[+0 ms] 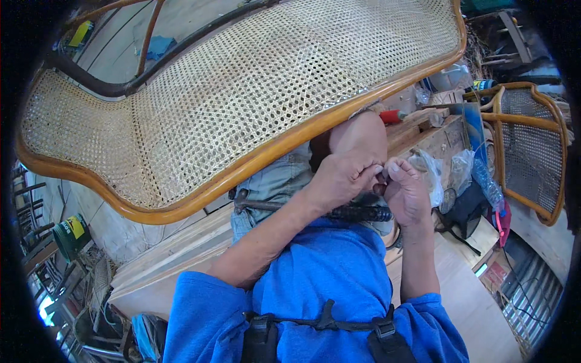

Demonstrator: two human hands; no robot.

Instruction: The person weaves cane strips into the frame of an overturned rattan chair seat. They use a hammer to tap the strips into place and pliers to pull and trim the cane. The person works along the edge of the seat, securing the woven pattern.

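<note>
Cane panel (242, 109) at 11 o'clock in view; left hand (348, 176), right hand (404, 192) curl close, can't tell if gripping anything.

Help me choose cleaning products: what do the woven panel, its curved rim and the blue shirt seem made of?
Woven panel: probably natural cane, pale with a slight sheen; thin straw-coloured strands form an open lattice.
Curved rim: likely rattan or wood, glossy honey-brown; bright highlights suggest varnish.
Blue shirt: matte cloth, softly creased; fibre unclear.
</note>
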